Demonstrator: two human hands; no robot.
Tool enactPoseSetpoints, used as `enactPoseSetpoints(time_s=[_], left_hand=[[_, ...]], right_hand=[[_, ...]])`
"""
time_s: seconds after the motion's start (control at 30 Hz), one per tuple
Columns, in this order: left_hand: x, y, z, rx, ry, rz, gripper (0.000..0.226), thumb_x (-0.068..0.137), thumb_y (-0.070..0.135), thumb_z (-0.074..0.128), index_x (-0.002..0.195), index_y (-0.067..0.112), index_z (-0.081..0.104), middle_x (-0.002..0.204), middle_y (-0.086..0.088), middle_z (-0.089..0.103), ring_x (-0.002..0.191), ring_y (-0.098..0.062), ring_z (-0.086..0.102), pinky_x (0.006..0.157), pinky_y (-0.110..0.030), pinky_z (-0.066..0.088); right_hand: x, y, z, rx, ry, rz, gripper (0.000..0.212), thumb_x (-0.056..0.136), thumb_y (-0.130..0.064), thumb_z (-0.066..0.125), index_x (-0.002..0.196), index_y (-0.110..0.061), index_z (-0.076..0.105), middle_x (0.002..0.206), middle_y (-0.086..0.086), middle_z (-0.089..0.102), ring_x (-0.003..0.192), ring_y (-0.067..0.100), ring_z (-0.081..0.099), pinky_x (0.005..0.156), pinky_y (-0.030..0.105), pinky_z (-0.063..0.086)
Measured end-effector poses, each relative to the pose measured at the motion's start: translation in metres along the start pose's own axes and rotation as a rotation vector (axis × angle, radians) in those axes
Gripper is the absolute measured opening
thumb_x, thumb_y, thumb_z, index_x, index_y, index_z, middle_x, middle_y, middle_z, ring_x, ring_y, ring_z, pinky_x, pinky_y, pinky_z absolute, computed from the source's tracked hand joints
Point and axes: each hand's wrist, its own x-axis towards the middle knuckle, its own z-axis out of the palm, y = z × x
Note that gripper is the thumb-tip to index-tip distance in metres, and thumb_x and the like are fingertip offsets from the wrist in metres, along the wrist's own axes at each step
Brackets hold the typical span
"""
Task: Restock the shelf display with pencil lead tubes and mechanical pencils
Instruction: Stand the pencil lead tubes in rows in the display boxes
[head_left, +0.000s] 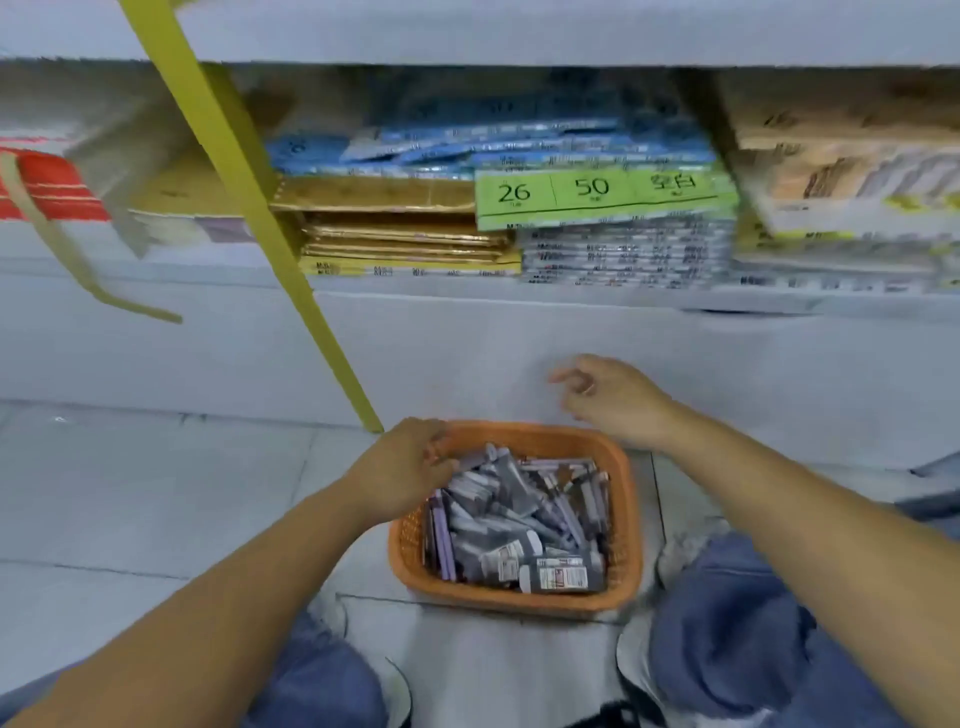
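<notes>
1. An orange woven-plastic basket (626, 519) sits on the pale grey tiled floor (156, 493), between the squatting person's blue-denim knees (727, 623).
2. The basket is heaped with small grey and purple pencil lead tubes (519, 519) lying criss-cross. Labelled ones lie toward the basket's 6 o'clock edge.
3. The left hand (405, 467) is at the basket's 10 o'clock corner, palm down, fingers curled over the rim and into the heap. I cannot tell whether they pinch a tube, because the fingertips are hidden.
4. The right hand (613, 400) hovers outside the rim at about 1 o'clock from the basket. It is clear of the tubes, its fingers loosely bent and spread, and it holds nothing.
5. At 12 o'clock, above a plain grey base panel, the low grey shelf (519, 304) carries stacked flat packs, blue ones (467, 150) over gold ones (405, 234).
6. A green paper price label (597, 192) reading 26 and 50 lies across the stacks.
7. A yellow metal post (270, 234) slants down to the floor at the basket's 11 o'clock.
</notes>
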Motion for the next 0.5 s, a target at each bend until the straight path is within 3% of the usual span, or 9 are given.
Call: enactPoseSetpoints(time_s=[0.13, 0.2, 0.3, 0.37, 0.43, 0.5], left_hand=[[0.021, -0.041, 0.070, -0.100, -0.090, -0.186, 0.048, 0.096, 0.023, 0.065, 0.141, 0.014, 0.052, 0.134, -0.008, 0.059, 0.119, -0.024, 0.058, 0.088, -0.021, 0.038], [0.030, -0.056, 0.097, -0.129, -0.125, -0.229, 0.051, 0.095, 0.021, 0.066, 0.142, 0.011, 0.051, 0.139, -0.010, 0.056, 0.126, -0.027, 0.054, 0.096, -0.024, 0.039], [0.041, -0.073, 0.123, -0.143, -0.179, -0.249, 0.055, 0.095, 0.023, 0.067, 0.145, 0.010, 0.048, 0.145, -0.010, 0.053, 0.129, -0.025, 0.053, 0.104, -0.031, 0.042], [0.047, -0.080, 0.135, -0.160, -0.221, -0.252, 0.055, 0.094, 0.023, 0.069, 0.144, 0.012, 0.049, 0.140, -0.011, 0.058, 0.119, -0.022, 0.059, 0.091, -0.024, 0.045], [0.050, -0.085, 0.146, -0.175, -0.266, -0.267, 0.056, 0.093, 0.022, 0.070, 0.144, 0.012, 0.048, 0.131, -0.018, 0.062, 0.091, -0.021, 0.068, 0.074, -0.021, 0.051], [0.051, -0.087, 0.154, -0.204, -0.262, -0.283, 0.057, 0.092, 0.021, 0.071, 0.144, 0.013, 0.048, 0.131, -0.017, 0.059, 0.076, -0.015, 0.064, 0.064, -0.017, 0.051]], right_hand=[[0.005, 0.082, 0.076, -0.023, -0.135, 0.252, 0.026, 0.093, -0.019, 0.060, 0.119, -0.022, 0.062, 0.105, -0.005, 0.060, 0.098, 0.014, 0.060, 0.080, 0.023, 0.043], [0.002, 0.114, 0.098, -0.042, -0.254, 0.367, 0.031, 0.091, -0.017, 0.063, 0.122, -0.019, 0.060, 0.112, 0.001, 0.062, 0.095, 0.016, 0.060, 0.076, 0.024, 0.044], [-0.003, 0.149, 0.117, -0.123, -0.471, 0.453, 0.045, 0.085, -0.022, 0.072, 0.128, -0.018, 0.057, 0.127, 0.005, 0.060, 0.106, 0.016, 0.056, 0.083, 0.022, 0.041], [-0.004, 0.162, 0.127, -0.211, -0.562, 0.442, 0.055, 0.081, -0.028, 0.076, 0.131, -0.023, 0.054, 0.135, 0.002, 0.054, 0.115, 0.015, 0.050, 0.089, 0.022, 0.038], [-0.003, 0.170, 0.137, -0.350, -0.598, 0.387, 0.063, 0.077, -0.037, 0.077, 0.133, -0.028, 0.049, 0.138, 0.002, 0.049, 0.125, 0.023, 0.041, 0.098, 0.030, 0.037], [-0.004, 0.173, 0.144, -0.380, -0.573, 0.360, 0.064, 0.073, -0.041, 0.079, 0.127, -0.032, 0.048, 0.135, 0.000, 0.049, 0.124, 0.024, 0.036, 0.098, 0.035, 0.037]])
